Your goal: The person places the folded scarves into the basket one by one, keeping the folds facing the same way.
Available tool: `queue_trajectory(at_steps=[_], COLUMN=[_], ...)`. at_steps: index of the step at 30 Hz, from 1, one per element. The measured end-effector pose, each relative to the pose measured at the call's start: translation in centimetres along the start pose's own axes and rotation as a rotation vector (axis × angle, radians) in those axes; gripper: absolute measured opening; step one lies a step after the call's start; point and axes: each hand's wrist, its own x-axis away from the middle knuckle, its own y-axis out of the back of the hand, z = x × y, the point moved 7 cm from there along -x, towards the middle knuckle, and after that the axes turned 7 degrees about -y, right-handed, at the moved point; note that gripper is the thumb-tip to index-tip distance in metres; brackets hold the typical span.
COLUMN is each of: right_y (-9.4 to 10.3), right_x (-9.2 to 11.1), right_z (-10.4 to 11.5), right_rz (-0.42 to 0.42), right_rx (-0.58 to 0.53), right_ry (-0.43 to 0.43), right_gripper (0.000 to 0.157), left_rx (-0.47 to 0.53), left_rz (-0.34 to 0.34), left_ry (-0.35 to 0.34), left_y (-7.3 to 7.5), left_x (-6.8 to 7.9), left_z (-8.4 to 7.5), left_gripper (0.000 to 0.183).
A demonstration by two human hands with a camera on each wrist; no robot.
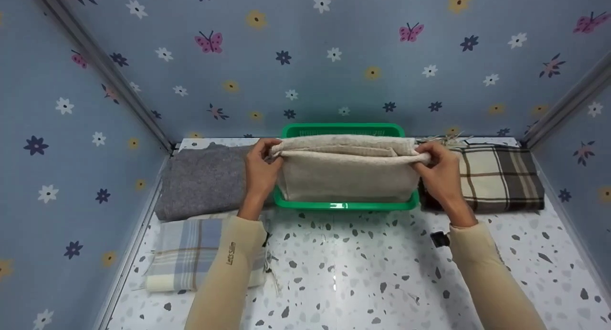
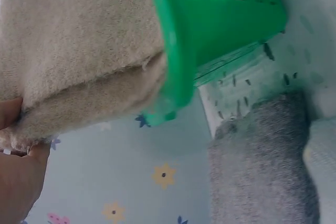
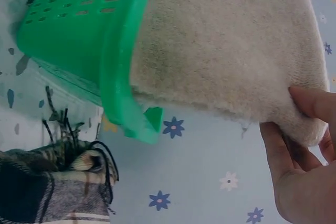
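Beige cloth [image 1: 348, 179]: folded, fuzzy, weave perhaps knitted.

On your beige left sleeve [image 1: 222, 287], in the head view, you can read dark lettering [image 1: 231, 253], "Lets Slim", turned on its side and running lengthwise toward your cuff, with a capital L and a capital S; any space between the words is too small to tell.

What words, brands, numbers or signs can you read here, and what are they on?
"Lets Slim", small dark lettering on the left sleeve.
The pale patch on the green basket's front rim shows no readable letters.
I can make out no other text.
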Motion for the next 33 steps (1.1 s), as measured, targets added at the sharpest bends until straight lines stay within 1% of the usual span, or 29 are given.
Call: queue_trajectory(at_steps=[3, 6, 13, 14, 20, 23, 26, 29, 33], right_y=[-0.4, -0.7, -1.4, -1.5, -1.9, -2.0, -1.8, -1.5, -0.9], right_x=[0.0, 0.0, -1.3, -1.4, -1.8, -1.7, -1.5, -1.4, -1.2], right_z=[-0.7, -1.3, -5.8, -6.2, -7.0, -7.4, -8.0, -8.4, -8.8], right_rz=[0.022, 0.041, 0.039, 0.04, 0.067, 0.09, 0.121, 0.134, 0.118], right_rx=[0.014, 0.041, 0.088, 0.088, 0.09, 0.106, 0.124, 0.135, 0.149], right_ry=[-0.036, -0.067, -0.094, -0.093, -0.076, -0.094, -0.122, -0.141, -0.15], right_gripper=[0.012, 0.012, 0.015, 0.015, 0.018, 0.027, 0.038, 0.045, 0.044], left_rx=[-0.007, -0.011, -0.033, -0.036, -0.082, -0.093, -0.069, -0.047, -0.039], left_rz=[0.007, 0.011, 0.021, 0.021, 0.032, 0.047, 0.055, 0.052, 0.045], left_ry=[0.024, 0.03, 0.016, 0.014, 0.031, 0.059, 0.078, 0.069, 0.043], left_y=[-0.2, -0.4, -0.7, -0.8, -1.0, -1.0, -1.0, -0.9, -0.7], left_x=[0.4, 0.6, 0.6, 0.6, 0.7, 0.8, 1.0, 1.1, 1.4], left_z=[0.9, 1.5, 2.0, 2.0, 2.5, 2.7, 2.9, 3.0, 3.1], left_gripper=[0.028, 0.028, 0.029, 0.029, 0.03, 0.033, 0.036, 0.035, 0.033])
